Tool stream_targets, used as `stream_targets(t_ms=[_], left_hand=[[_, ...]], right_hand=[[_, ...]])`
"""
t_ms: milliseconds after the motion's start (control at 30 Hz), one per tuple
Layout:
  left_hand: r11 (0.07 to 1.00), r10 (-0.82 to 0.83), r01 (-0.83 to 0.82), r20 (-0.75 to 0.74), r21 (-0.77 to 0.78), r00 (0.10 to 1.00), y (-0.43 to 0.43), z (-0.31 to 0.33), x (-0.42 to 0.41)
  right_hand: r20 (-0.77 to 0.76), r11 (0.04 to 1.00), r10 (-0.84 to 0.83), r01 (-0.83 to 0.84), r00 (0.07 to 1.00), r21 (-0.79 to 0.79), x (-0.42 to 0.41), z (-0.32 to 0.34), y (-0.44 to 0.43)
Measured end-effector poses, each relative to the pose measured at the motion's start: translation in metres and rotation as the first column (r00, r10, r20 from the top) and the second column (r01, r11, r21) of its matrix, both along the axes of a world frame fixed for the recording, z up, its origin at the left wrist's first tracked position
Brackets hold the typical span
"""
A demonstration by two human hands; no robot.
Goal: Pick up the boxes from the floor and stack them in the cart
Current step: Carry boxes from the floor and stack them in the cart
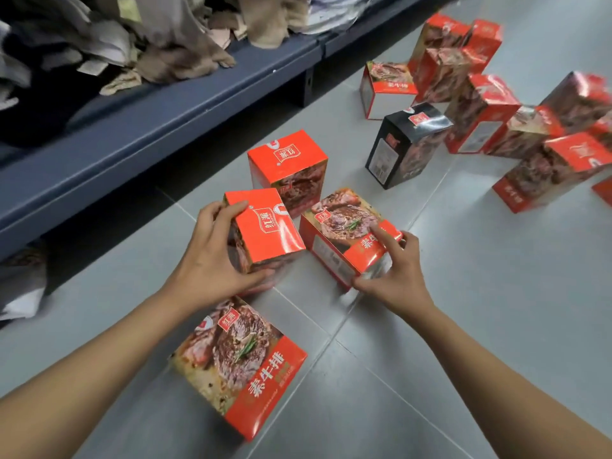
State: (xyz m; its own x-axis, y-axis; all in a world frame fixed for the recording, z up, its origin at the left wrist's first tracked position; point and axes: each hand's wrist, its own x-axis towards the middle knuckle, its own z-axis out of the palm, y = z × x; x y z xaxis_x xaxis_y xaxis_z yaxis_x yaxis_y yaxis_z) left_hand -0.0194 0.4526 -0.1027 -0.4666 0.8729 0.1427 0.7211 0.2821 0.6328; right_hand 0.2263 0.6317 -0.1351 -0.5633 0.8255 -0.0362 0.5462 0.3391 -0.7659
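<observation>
Two-box grab off the floor, one per hand.
Tilted box [265, 226] is in my left hand [212, 260], fingers wrapped over its top, thumb low on the near face. Flat box [344, 223] is pinched at its near end by my right hand [394, 276], index laid straight on top. Both are low on the floor [463, 293]. I'd seat the right thumb deeper before lifting and keep clear of the upright box [288, 160] just behind. More boxes [480, 111] lie further right; cart not in view.

Grey tiled floor [463, 326], strewn with boxes [287, 167].
Nearest me a red box [238, 366] lies flat; 1 black box [407, 144] stands beyond, beside a red cluster [480, 114].
</observation>
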Motion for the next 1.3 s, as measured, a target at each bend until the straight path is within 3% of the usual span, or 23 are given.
stream_targets(t_ms=[100, 167, 333, 433, 533, 700, 800, 1000, 1133, 1233, 1300], left_hand=[[0.999, -0.015, 0.016, -0.031, 0.04, 0.999, -0.001, -0.001, 0.014], [0.996, -0.046, 0.047, -0.021, 0.072, 0.999, 0.0, 0.0, 0.025], [0.991, -0.107, 0.102, 0.054, 0.082, 0.993, 0.011, -0.001, 0.053], [0.992, -0.116, 0.111, 0.102, 0.051, 0.988, 0.017, -0.001, 0.067], [0.988, -0.154, 0.151, 0.121, 0.032, 0.981, 0.018, -0.004, 0.073], [0.994, -0.109, 0.11, 0.122, 0.002, 0.986, 0.013, -0.007, 0.075], [0.992, -0.122, 0.124, 0.11, -0.008, 0.986, 0.009, -0.004, 0.075], [0.996, -0.083, 0.088, 0.165, -0.027, 0.983, 0.001, -0.004, 0.073], [0.995, -0.087, 0.095, 0.185, -0.034, 0.979, -0.007, -0.004, 0.066], [0.99, -0.127, 0.135, 0.153, -0.04, 0.98, -0.009, 0.001, 0.06], [0.982, -0.167, 0.171, 0.062, -0.079, 0.984, -0.005, 0.011, 0.058]], right_hand=[[-0.084, 0.986, -0.132, 0.139, 0.988, 0.089, 0.006, 0.022, -0.014], [-0.04, 0.969, -0.216, 0.219, 0.976, 0.113, 0.01, 0.047, -0.018], [0.403, 0.949, -0.307, 0.246, 0.862, 0.195, 0.011, 0.09, -0.001], [0.524, 0.962, -0.266, 0.191, 0.809, 0.194, 0.013, 0.09, 0.006], [0.462, 0.949, -0.31, 0.241, 0.831, 0.203, 0.025, 0.089, 0.003], [0.111, 0.93, -0.354, 0.338, 0.928, 0.141, 0.054, 0.076, -0.001], [-0.007, 0.942, -0.308, 0.306, 0.951, 0.135, 0.073, 0.05, -0.022], [0.111, 0.952, -0.303, 0.295, 0.946, 0.085, 0.094, 0.004, -0.062], [0.191, 0.944, -0.323, 0.301, 0.927, 0.133, 0.095, 0.009, -0.064], [0.211, 0.932, -0.362, 0.353, 0.908, 0.083, 0.08, 0.033, -0.042], [0.361, 0.959, -0.273, 0.284, 0.892, 0.025, 0.061, 0.045, -0.022]])
